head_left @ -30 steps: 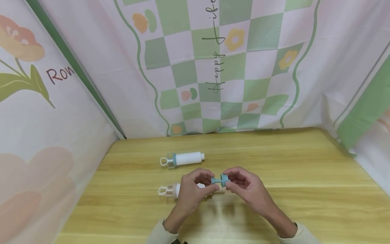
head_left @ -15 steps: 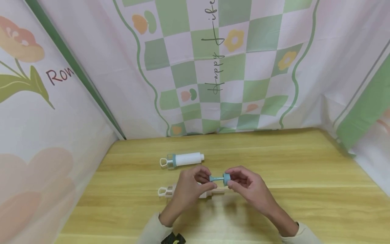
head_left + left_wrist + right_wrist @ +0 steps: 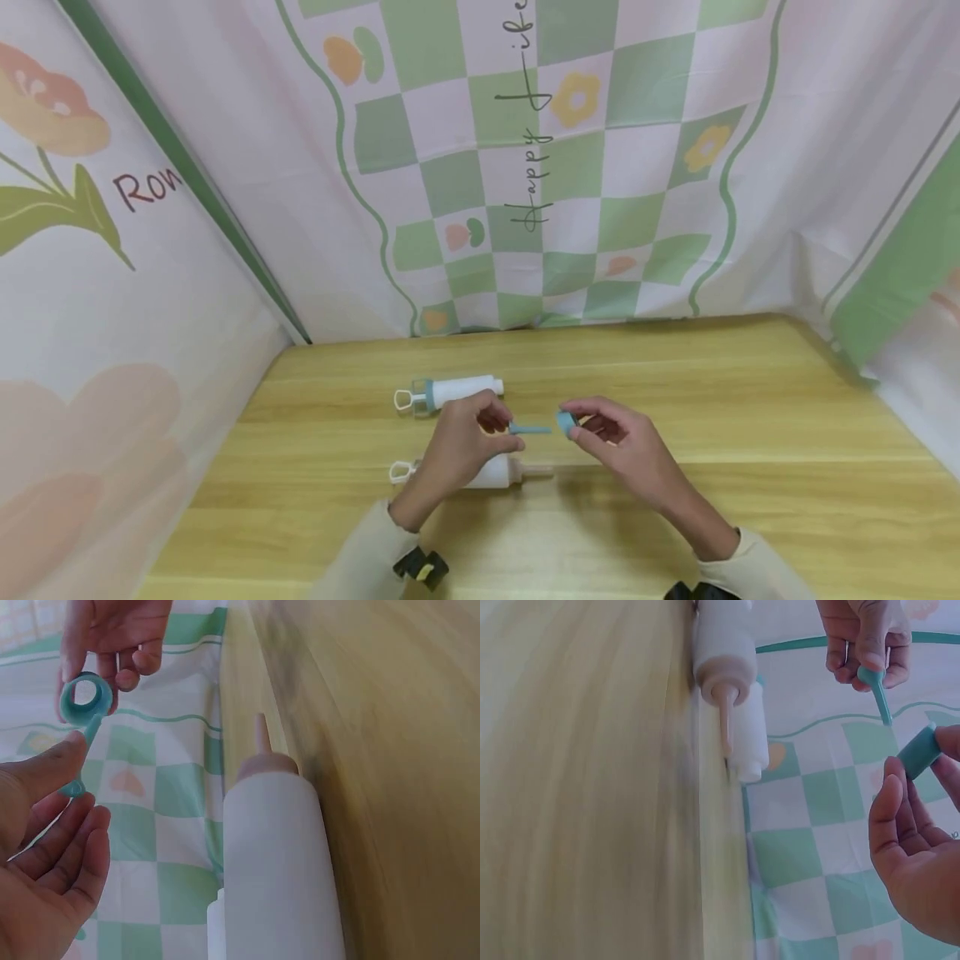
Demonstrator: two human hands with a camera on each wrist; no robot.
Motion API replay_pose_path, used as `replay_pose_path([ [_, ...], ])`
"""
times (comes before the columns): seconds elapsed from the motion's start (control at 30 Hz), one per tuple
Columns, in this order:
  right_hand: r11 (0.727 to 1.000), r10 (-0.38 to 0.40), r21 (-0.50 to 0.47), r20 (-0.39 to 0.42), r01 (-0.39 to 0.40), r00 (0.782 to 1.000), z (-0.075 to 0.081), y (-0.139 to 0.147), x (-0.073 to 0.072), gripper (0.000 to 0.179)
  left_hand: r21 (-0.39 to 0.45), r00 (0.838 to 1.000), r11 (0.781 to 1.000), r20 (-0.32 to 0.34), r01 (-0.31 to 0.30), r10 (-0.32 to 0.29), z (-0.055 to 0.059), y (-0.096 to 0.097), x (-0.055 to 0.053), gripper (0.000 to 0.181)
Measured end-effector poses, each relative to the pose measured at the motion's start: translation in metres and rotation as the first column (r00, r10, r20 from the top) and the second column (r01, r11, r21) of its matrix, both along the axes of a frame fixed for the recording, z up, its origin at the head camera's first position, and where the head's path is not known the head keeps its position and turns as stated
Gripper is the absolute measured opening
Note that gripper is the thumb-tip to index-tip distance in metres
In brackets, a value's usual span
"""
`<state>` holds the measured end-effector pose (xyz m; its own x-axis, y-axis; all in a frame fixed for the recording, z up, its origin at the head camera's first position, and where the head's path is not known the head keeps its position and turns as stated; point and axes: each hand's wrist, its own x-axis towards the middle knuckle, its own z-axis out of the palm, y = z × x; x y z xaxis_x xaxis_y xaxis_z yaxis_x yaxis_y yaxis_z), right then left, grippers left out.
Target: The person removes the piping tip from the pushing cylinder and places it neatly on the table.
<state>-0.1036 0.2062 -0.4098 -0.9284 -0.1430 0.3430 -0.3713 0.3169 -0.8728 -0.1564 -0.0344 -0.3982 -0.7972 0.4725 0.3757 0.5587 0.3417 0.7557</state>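
Note:
My left hand [image 3: 467,442] pinches a slim teal nozzle [image 3: 532,430] by its wider end, its thin tip pointing right. Facing it, my right hand [image 3: 626,442] holds a short teal ring-shaped cap [image 3: 567,422] between thumb and fingers. A small gap separates the two parts in the head view. The left wrist view shows the open hole through the ring cap [image 3: 87,699], with the nozzle tip [image 3: 94,729] overlapping its lower edge. Below my left hand lies a white syringe-like tube [image 3: 495,473] with a pinkish nozzle, partly covered by that hand and wrist.
Farther back on the wooden table [image 3: 675,375] lies a second white tube [image 3: 465,389] with a teal collar and a white pull handle [image 3: 403,399]. It has a short bare white end. A checked curtain [image 3: 517,167] hangs along the table's back edge.
The nozzle has come out of the ring cap, and the two parts are now apart. My left hand has moved slightly left and up; my right hand has tilted the cap.

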Motion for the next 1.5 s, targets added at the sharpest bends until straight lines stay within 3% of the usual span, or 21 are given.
replay_pose_path([
  [0.23, 0.994, -0.032, 0.109, -0.008, 0.033, 0.999, 0.001, 0.000, -0.009, 0.025, -0.030, 0.997, 1.000, -0.075, -0.006, 0.003, 0.003, -0.002, -0.010, 0.025],
  [0.47, 0.980, -0.060, 0.187, -0.033, 0.065, 0.998, 0.000, 0.013, -0.017, 0.028, -0.064, 0.999, 0.998, -0.034, 0.022, -0.024, 0.004, 0.002, -0.020, 0.021],
  [0.7, 0.956, -0.087, 0.274, -0.065, 0.102, 0.994, 0.003, 0.022, -0.028, 0.024, -0.105, 0.995, 0.992, -0.075, 0.064, -0.072, 0.011, 0.007, -0.035, 0.020],
  [0.93, 0.938, -0.092, 0.328, -0.068, 0.109, 0.993, 0.005, 0.025, -0.043, 0.024, -0.170, 0.995, 0.984, -0.075, 0.052, -0.066, 0.016, 0.013, -0.054, 0.020],
  [1.23, 0.919, -0.102, 0.377, -0.061, 0.118, 0.993, 0.009, 0.030, -0.060, 0.024, -0.287, 0.998, 0.958, -0.044, 0.020, -0.034, 0.022, 0.024, -0.078, 0.024],
  [1.4, 0.915, -0.099, 0.389, -0.025, 0.101, 0.995, 0.008, 0.032, -0.070, 0.023, -0.337, 1.000, 0.941, -0.012, 0.016, -0.021, 0.017, 0.029, -0.090, 0.022],
  [1.5, 0.910, -0.098, 0.405, -0.004, 0.091, 0.995, 0.006, 0.035, -0.076, 0.022, -0.355, 0.999, 0.935, -0.028, 0.014, -0.026, 0.011, 0.035, -0.097, 0.020],
])
